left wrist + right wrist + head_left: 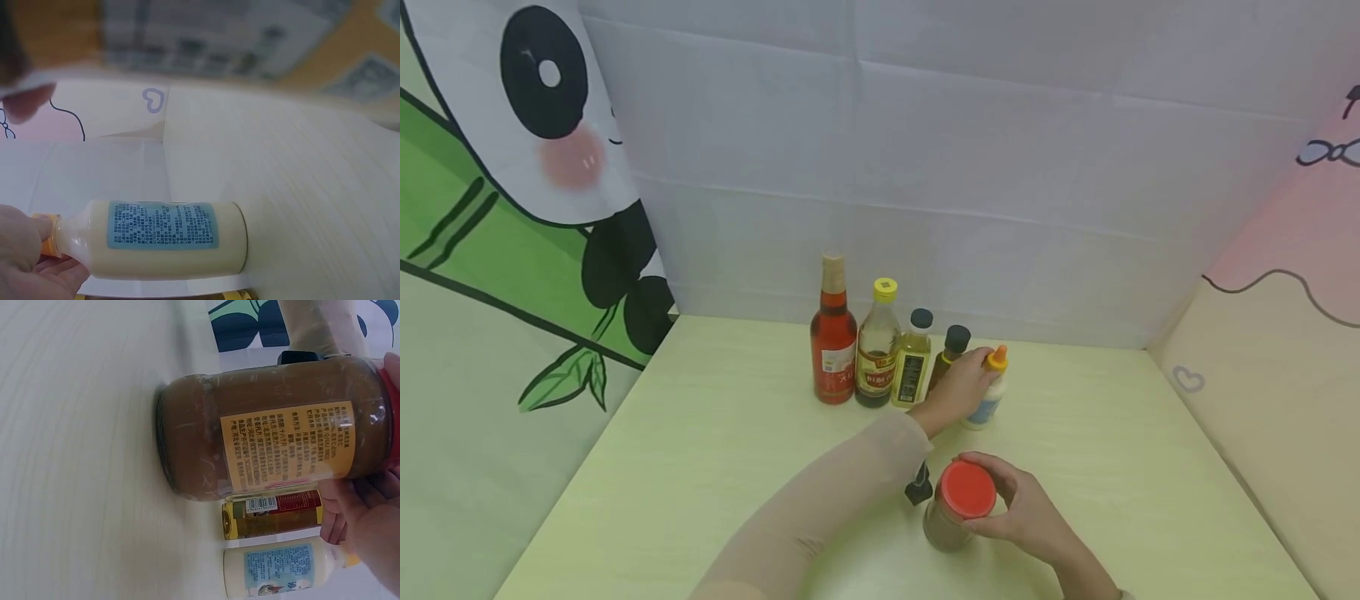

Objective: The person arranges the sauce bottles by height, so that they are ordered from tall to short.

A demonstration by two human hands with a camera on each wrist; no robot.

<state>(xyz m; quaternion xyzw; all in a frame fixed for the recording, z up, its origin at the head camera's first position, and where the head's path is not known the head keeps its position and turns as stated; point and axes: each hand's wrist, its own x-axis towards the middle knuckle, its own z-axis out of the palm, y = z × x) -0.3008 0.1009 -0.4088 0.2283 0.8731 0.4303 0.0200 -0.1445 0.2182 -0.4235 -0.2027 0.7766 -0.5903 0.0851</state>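
My left hand [957, 393] reaches to the back row and grips a white squeeze bottle [159, 240] by its orange-yellow cap [997, 359]. The bottle is upright and carries a blue printed label. Nearer to me, my right hand [1026, 512] holds a glass jar [281, 425] around its red lid [967, 490], thumb on the near side. Brown contents fill the jar, and a yellow-orange label is on its side. Whether the jar's base touches the table cannot be told. Behind my left hand, a dark-capped bottle [957, 337] is partly hidden.
Left of my left hand stand a red bottle [833, 358], a yellow-capped dark sauce bottle [877, 367] and a dark-capped oil bottle [912, 367]. They stand close together on the pale table [700, 467], before a white back wall [962, 167]. Printed side walls flank it.
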